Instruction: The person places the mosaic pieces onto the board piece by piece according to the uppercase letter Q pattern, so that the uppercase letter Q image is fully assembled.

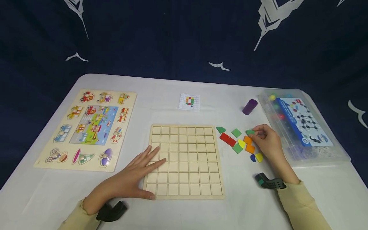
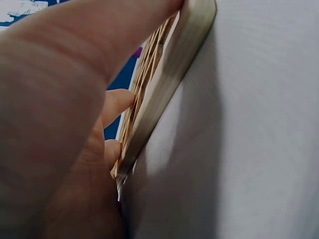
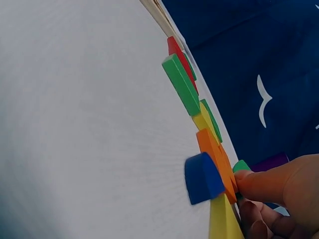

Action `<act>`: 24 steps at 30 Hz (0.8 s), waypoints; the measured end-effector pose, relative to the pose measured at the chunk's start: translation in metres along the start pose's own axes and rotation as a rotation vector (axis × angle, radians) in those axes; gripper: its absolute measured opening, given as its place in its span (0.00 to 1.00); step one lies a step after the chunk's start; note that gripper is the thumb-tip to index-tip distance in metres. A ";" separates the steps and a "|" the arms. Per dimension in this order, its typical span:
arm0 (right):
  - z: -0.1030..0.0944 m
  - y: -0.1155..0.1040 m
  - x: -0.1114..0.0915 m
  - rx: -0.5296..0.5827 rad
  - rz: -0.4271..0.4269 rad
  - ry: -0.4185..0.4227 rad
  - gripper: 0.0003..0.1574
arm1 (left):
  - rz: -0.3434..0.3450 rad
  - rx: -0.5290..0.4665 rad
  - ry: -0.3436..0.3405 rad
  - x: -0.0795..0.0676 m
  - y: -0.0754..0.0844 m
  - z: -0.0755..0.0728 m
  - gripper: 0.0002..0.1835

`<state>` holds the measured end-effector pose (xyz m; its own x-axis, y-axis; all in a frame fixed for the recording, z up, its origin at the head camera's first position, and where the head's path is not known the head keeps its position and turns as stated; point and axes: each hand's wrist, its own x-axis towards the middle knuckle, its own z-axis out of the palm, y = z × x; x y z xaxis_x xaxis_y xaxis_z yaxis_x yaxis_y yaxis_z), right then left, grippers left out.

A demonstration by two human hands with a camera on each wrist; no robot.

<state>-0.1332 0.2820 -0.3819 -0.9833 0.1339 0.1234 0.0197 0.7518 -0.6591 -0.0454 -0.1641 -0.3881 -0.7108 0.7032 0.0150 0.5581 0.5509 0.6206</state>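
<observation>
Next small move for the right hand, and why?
Probably carry the green piece over to the grid board: the right hand already pinches it, the left hand rests at the board's left edge, the visible cells hold no pieces, and the pattern card includes green.

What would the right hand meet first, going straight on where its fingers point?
Probably the head view's upper green square, beyond the green piece the right hand pinches; depth is unclear, so it might pass above.
</observation>
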 end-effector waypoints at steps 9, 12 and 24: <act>0.000 -0.001 0.000 0.044 -0.003 0.005 0.13 | 0.012 0.003 -0.007 0.002 -0.002 0.000 0.54; -0.002 -0.004 0.000 0.079 0.003 0.014 0.13 | 0.014 0.005 -0.009 0.003 -0.003 -0.001 0.55; -0.018 -0.013 0.003 0.343 -0.028 0.028 0.16 | 0.005 -0.002 -0.011 0.001 -0.002 0.000 0.55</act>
<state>-0.1335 0.2846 -0.3591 -0.9771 0.1378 0.1622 -0.0738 0.4954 -0.8655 -0.0477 -0.1644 -0.3898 -0.7034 0.7107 0.0099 0.5610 0.5465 0.6218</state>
